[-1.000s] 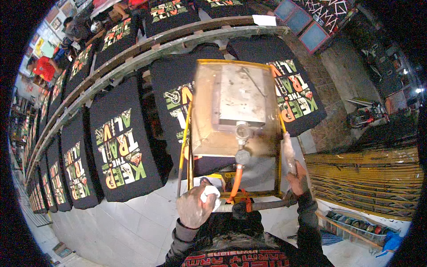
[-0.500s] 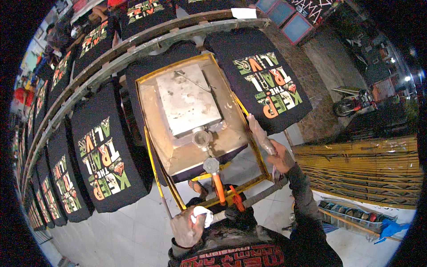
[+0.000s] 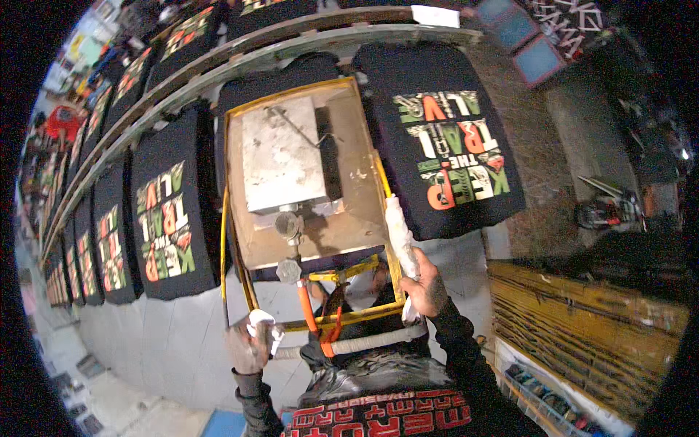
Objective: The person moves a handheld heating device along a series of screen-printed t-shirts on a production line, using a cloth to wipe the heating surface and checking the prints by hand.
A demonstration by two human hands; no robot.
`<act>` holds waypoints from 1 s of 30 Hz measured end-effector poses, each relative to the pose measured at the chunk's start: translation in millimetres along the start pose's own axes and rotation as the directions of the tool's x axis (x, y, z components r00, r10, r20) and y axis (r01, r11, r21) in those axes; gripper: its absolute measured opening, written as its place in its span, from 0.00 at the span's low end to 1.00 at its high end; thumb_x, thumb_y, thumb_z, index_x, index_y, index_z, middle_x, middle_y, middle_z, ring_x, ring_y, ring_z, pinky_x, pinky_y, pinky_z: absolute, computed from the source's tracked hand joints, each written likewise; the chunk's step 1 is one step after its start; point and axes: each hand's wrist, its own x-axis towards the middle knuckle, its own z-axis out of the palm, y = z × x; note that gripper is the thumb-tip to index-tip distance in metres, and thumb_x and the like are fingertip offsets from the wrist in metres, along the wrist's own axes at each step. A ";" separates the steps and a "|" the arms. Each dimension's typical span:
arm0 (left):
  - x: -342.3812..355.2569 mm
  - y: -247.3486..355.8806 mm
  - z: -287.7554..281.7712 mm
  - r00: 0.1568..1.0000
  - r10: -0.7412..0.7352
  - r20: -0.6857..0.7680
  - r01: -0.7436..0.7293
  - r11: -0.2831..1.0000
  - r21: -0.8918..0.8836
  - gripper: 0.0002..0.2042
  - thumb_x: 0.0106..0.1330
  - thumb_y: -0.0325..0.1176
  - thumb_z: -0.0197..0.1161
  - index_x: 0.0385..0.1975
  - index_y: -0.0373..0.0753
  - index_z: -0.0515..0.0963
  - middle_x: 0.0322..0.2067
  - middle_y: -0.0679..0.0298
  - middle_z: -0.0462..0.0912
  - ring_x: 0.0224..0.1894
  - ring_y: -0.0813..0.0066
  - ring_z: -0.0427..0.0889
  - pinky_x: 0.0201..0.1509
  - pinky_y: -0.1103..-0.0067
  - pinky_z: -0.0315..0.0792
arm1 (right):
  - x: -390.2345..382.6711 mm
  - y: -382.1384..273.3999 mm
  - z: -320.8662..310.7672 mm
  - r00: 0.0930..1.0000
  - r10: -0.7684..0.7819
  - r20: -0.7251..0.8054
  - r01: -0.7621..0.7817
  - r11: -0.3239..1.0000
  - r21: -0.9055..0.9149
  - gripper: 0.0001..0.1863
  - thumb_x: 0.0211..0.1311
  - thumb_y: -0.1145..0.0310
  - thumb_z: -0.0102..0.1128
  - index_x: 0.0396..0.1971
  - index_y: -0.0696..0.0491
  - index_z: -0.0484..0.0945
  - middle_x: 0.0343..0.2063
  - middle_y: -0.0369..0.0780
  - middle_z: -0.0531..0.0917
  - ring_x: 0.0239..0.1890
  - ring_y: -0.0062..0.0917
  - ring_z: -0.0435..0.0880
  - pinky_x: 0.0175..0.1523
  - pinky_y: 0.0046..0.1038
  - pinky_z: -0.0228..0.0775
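Note:
Before me stands a yellow metal frame (image 3: 224,247) carrying a wide tan panel (image 3: 342,182) with a pale metal box (image 3: 280,149) on top. A round fitting (image 3: 289,226) and a grey valve (image 3: 288,272) sit at its near side, and an orange hose (image 3: 305,306) runs down from the valve. My right hand (image 3: 424,284) is closed around a side handle (image 3: 398,233) wrapped in whitish material. At the frame's near left corner, my left hand (image 3: 246,348) is closed on a white cloth-like wrap (image 3: 262,320); what lies under it is hidden.
Black printed T-shirts lie in a row, one (image 3: 444,138) right of the frame and another (image 3: 171,211) left of it. A long rail (image 3: 175,95) curves behind them. Bamboo slats (image 3: 590,328) and a plastic bin (image 3: 539,393) are at the right, with a motorcycle (image 3: 601,211) beyond.
The view has turned, and the frame with its box now appears farther left and straighter. Both hands have shifted left in view with it, keeping their grips.

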 end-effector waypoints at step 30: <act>-114.5 -77.6 93.4 0.819 -0.317 -0.478 0.062 0.878 -0.475 0.26 0.61 0.56 0.53 0.28 0.34 0.80 0.28 0.57 0.83 0.26 0.63 0.81 0.30 0.73 0.72 | -8.5 6.9 5.5 0.997 0.046 0.063 -0.059 0.971 0.232 0.32 0.41 0.74 0.55 0.55 0.59 0.68 0.42 0.39 0.78 0.44 0.24 0.77 0.50 0.26 0.68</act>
